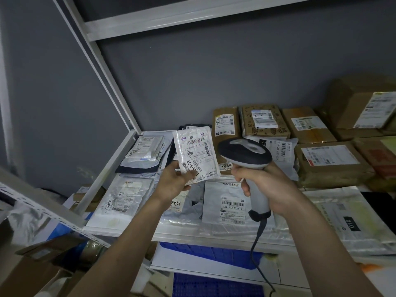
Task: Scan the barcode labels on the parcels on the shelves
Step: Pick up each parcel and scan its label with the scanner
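My left hand (pixel 174 182) holds up a small white plastic parcel (pixel 196 154) by its lower edge, its barcode label facing me. My right hand (pixel 263 185) grips the handle of a grey and black corded barcode scanner (pixel 246 155), whose head sits just right of the parcel and points away toward the shelf. Below my hands, several flat white and grey mailer bags with labels lie on the white shelf (pixel 214 235). Brown cardboard parcels (pixel 327 161) with labels stand along the back and right of the shelf.
A white metal upright (pixel 102 61) and a shelf beam (pixel 171 17) frame the bay against a grey wall. A perforated rack rail (pixel 42 209) crosses at the lower left. Blue crates (pixel 210 256) sit under the shelf, and cardboard boxes (pixel 42 271) lie at the bottom left.
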